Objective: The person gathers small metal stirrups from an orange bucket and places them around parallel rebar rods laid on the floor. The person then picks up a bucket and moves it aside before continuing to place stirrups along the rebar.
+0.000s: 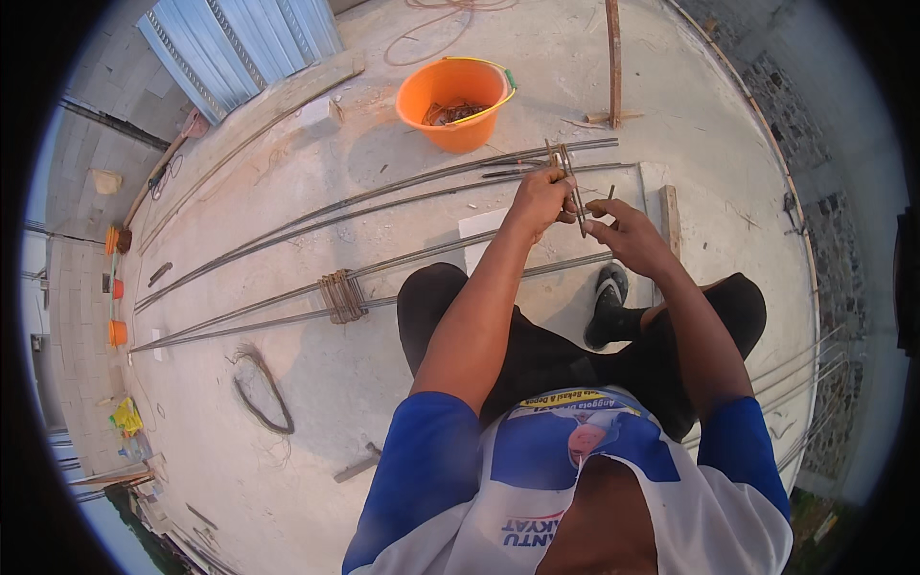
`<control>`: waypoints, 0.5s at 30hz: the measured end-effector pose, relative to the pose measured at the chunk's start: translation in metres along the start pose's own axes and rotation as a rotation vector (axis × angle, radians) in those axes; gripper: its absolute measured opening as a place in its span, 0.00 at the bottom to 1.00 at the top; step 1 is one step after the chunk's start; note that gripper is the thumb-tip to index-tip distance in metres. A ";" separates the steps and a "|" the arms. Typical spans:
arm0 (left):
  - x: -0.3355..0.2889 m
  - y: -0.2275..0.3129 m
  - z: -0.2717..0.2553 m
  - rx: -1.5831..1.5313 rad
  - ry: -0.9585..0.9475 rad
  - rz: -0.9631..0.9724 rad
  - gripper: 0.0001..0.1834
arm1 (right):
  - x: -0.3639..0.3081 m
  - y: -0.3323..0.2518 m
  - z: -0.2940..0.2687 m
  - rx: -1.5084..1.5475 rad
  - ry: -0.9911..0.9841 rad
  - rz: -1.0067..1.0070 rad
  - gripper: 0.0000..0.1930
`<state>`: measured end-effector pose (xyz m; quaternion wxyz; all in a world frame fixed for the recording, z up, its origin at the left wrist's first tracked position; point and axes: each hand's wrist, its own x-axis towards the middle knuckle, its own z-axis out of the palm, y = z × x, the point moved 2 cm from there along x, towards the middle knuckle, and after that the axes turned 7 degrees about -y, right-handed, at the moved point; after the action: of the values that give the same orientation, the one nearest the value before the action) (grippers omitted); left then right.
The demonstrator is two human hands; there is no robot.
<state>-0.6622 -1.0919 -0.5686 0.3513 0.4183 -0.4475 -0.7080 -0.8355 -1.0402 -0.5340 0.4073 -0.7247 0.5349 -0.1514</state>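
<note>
My left hand (pixel 542 201) is closed around thin bent steel bars that look like rebar stirrups (pixel 572 174), their upper ends sticking out above my fingers. Close by on the right, my right hand (pixel 629 236) has its thumb and fingers at the lower end of the same stirrups, in a pinch. Below and beyond my hands, long steel rebars (pixel 383 196) run to the far left in two pairs. A bundle of several rebar stirrups (pixel 341 296) hangs around the nearer pair.
An orange bucket (pixel 455 135) with a yellow handle and dark metal bits inside stands beyond my hands. A wooden post (pixel 614 67) rises at the back. At left lies a loop of wire (pixel 261 391); a wood piece (pixel 670 218) lies beside my shoe (pixel 608 305).
</note>
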 end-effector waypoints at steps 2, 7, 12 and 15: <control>0.008 -0.003 0.014 -0.050 -0.018 -0.010 0.10 | -0.009 0.005 0.013 0.210 0.006 0.136 0.20; 0.009 -0.012 0.010 -0.114 0.075 0.052 0.10 | -0.002 0.010 0.031 0.322 0.038 0.091 0.17; -0.003 -0.013 -0.002 0.075 0.162 0.136 0.11 | 0.005 0.005 0.046 0.365 -0.001 0.041 0.18; 0.002 -0.019 -0.007 0.401 0.284 0.279 0.13 | 0.006 -0.004 0.052 0.353 0.025 0.005 0.18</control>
<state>-0.6592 -1.0887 -0.5885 0.4148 0.5088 -0.5781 -0.4846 -0.7965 -1.0225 -0.5651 0.5219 -0.6387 0.5068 -0.2507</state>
